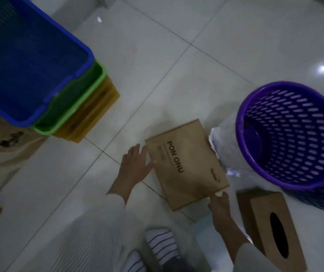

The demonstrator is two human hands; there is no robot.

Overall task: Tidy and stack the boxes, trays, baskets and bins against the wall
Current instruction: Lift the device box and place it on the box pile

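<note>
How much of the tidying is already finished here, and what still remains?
Done: the blue plastic basket sits nested in the green basket, stacked on brown boxes. In hand: the left hand and right hand touch the flat brown cardboard box on the floor. Left: the round purple basket and the brown tissue box.

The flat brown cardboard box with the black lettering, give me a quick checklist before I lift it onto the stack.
1. Left hand on flat brown cardboard box: ok, open fingers touch its left edge.
2. Right hand grip: ok, pinching the near right corner.
3. Box lies flat on the white tiled floor: ok.
4. Nothing on top of the box: ok.
5. Clear of the purple perforated round basket: cannot tell, crumpled white paper lies between them.
6. Blue plastic tray topping the stack is empty: ok.
</note>
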